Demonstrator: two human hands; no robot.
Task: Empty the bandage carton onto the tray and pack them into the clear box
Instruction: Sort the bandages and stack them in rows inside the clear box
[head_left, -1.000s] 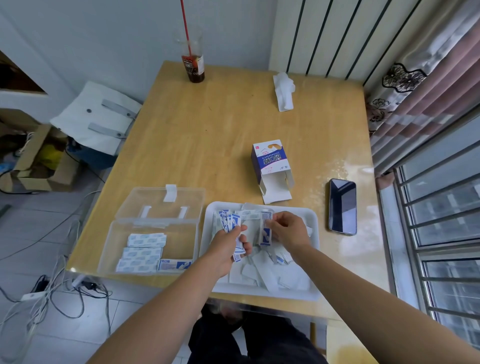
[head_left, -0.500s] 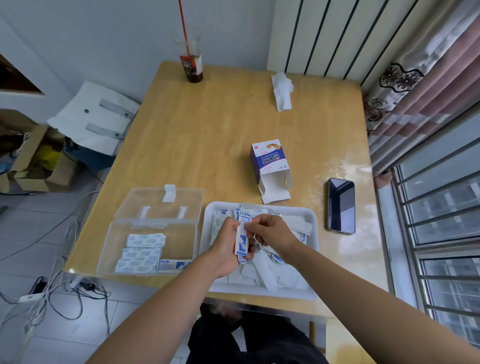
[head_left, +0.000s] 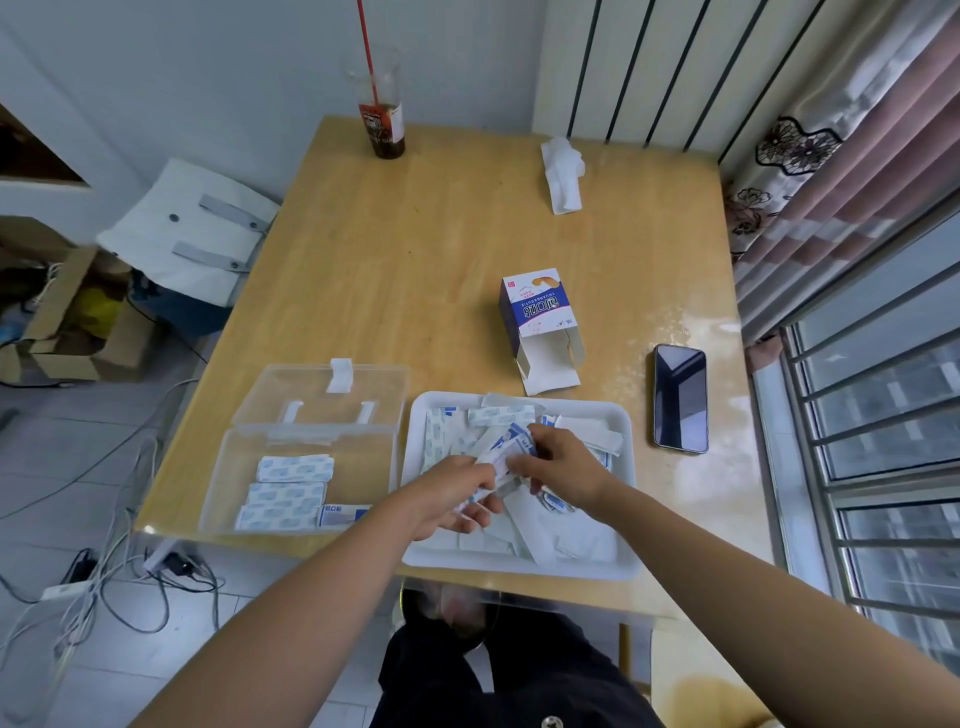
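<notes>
The two hands meet over the white tray (head_left: 519, 573). The left hand (head_left: 449, 496) has its fingers curled around a little stack of bandages (head_left: 506, 453), with the thumb on top. The right hand (head_left: 566, 465) pinches the other end of the same stack with its fingertips, so both hands hold it together. The stack is a bit blurry, so I cannot tell how many bandages are in it. Right under the fingers and all around them, loose bandages (head_left: 498, 415) lie in a messy pile in the tray. To the left of the left hand's fingers, just beside the tray, sits the clear box (head_left: 226, 467). Its lid (head_left: 322, 395) is flipped open and lies flat behind it. Inside the box, packed bandages (head_left: 294, 468) lie in neat stacks in the left half. Past the fingertips, farther up the table (head_left: 415, 249), the bandage carton (head_left: 540, 312) lies on its side with its open flap pointing toward the tray. To the right of the right hand's fingers, beside the tray, a dark phone (head_left: 680, 397) lies flat. Far beyond the fingers, near the back edge of the table, stands a drink cup (head_left: 383, 122) with a red straw (head_left: 367, 41). A crumpled white tissue (head_left: 562, 174) lies back there too.
</notes>
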